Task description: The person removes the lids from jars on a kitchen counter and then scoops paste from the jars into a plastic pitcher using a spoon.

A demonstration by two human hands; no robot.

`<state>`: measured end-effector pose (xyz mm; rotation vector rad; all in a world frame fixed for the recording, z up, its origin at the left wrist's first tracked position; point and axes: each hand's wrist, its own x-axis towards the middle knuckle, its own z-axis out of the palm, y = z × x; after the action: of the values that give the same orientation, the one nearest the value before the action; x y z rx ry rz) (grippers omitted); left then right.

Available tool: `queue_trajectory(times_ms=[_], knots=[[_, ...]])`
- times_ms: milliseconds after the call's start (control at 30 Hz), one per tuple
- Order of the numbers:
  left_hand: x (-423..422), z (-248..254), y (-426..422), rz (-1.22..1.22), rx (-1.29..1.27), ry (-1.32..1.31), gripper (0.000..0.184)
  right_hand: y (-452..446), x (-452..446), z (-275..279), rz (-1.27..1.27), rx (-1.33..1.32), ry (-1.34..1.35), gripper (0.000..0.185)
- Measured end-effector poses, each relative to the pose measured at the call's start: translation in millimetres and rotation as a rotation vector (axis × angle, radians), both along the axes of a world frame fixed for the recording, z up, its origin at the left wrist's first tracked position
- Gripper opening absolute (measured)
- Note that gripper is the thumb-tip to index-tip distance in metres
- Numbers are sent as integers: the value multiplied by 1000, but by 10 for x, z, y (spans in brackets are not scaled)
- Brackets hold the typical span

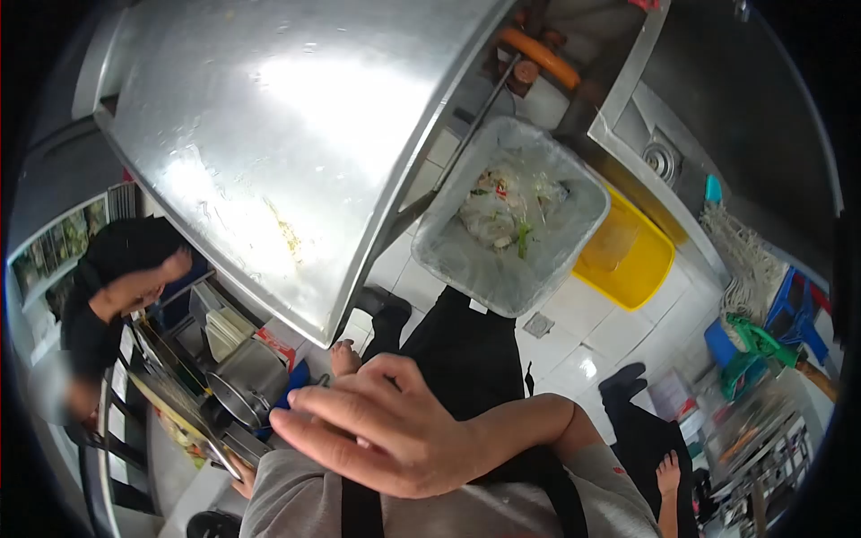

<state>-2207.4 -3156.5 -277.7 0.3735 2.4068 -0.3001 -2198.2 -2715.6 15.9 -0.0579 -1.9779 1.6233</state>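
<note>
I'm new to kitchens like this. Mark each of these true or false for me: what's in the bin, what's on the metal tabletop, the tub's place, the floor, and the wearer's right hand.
1. The grey plastic bin, lined with a see-through bag, holds scraps. True.
2. The large silver metal tabletop is stacked with plates. False: it shows only yellowish smears and wet-looking marks.
3. The bright yellow plastic tub sits on the tabletop. False: it is down at floor level, beside the bin.
4. The floor has white tiles. True.
5. The wearer's bare right hand is inside the bin. False: it is raised in front of their grey shirt.
</note>
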Motion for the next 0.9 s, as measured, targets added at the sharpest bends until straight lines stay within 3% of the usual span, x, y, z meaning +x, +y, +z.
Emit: queue_trajectory(times_ms=[233,300,500,633,733,900], knots=[[105,193,245,239,-76,3,27,170,157,296,103,80,-193,47],[2,573,492,252,-51,-39,26,286,363,206,51,165,-369,55],[-140,545,568,331,83,-1,26,585,1458,-101,-310,233,-722,56],[-399,314,825,136,202,42,25,546,1942,102,-557,266,-742,54],[-602,285,1196,125,234,-81,31,434,2108,314,-734,131,-720,54],[-633,265,1549,-12,356,-88,33,325,2318,544,-754,362,-597,52]])
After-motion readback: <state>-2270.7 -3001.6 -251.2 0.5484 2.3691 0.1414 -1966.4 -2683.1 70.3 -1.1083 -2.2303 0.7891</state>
